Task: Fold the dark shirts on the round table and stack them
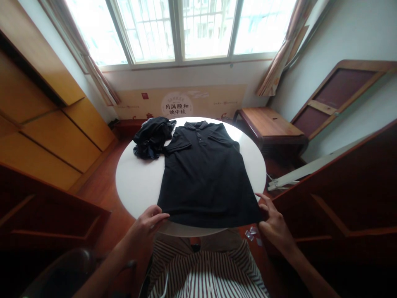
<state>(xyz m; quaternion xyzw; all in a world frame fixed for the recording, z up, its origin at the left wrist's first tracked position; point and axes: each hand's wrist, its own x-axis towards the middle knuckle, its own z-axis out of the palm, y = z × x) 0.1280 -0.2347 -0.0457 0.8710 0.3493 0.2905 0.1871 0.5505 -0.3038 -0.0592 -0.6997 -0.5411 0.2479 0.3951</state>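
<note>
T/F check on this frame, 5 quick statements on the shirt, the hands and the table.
1. A black polo shirt lies spread flat on the round white table. True.
2. The shirt's collar points toward the person. False: the collar is at the far side, toward the window; the hem is nearest the person.
3. The left hand and right hand are at the shirt's two bottom corners. True.
4. A crumpled dark garment sits right of the shirt. False: it is at the shirt's left, near the collar.
5. The table is square. False: it is round.
</note>
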